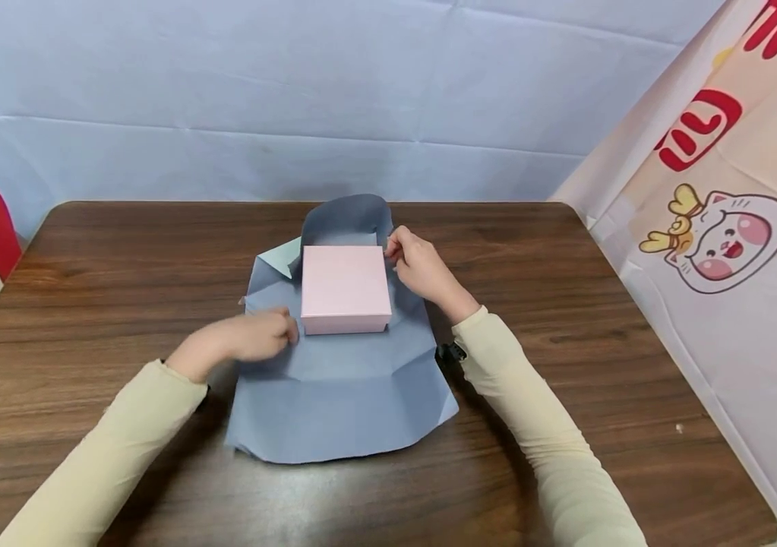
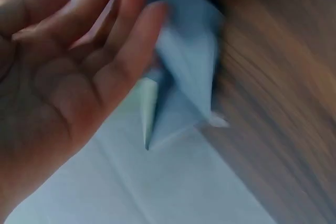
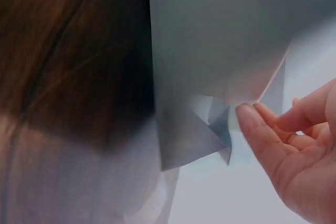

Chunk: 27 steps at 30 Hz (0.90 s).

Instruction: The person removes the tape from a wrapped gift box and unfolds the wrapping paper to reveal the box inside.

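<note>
A pink lidded box (image 1: 345, 282) sits on a sheet of blue-grey wrapping paper (image 1: 343, 418), whose far end stands curled up behind it. My left hand (image 1: 258, 334), blurred, is low over the paper beside the box's near left corner. In the left wrist view, that hand (image 2: 79, 61) has its fingers loosely bent, with nothing between them. By the box's far right corner is my right hand (image 1: 418, 262), its fingertips right at the paper. From the right wrist view, its bent fingers (image 3: 252, 121) lie close to the box's edge, with nothing visible in their grasp.
The paper lies on a dark wood-grain table (image 1: 552, 327). A folded corner shows the paper's pale green underside (image 1: 282, 257) left of the box. Behind the table hangs a white cloth (image 1: 258, 91); a printed banner (image 1: 716, 235) hangs at the right.
</note>
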Motion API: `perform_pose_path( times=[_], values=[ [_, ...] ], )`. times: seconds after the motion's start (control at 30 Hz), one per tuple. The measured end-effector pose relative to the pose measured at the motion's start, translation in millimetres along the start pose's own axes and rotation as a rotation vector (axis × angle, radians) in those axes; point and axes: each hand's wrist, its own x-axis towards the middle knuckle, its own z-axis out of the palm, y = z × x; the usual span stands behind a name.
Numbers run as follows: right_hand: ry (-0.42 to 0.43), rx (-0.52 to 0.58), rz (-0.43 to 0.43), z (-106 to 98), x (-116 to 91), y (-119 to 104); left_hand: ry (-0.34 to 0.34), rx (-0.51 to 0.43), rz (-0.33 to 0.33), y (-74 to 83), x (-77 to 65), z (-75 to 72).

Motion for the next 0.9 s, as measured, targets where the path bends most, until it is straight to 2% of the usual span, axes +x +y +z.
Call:
perform_pose_path(
  times=[0.1,0.2,0.37,0.5,0.7,0.9],
  values=[
    [-0.072,0.041,0.076,2,4,7,0.118,0.067,-0.033,-22.3,15.1,-2.5],
    [-0.134,0.053,0.109,5,9,16,0.176,0.112,-0.091,-36.6,27.5,-4.9],
    [-0.250,0.029,0.137,8,19,32,0.154,0.110,-0.246,-50.0,40.8,-12.1],
    [-0.356,-0.015,0.147,13,24,41,0.108,0.116,-0.325,-62.3,48.0,-15.8],
    [-0.483,-0.188,0.089,15,36,43,0.056,0.083,-0.355,-74.4,53.7,-20.5],
    [-0.564,-0.304,0.138,6,50,41,0.035,0.092,-0.345,-75.8,54.2,-24.9]
  ],
)
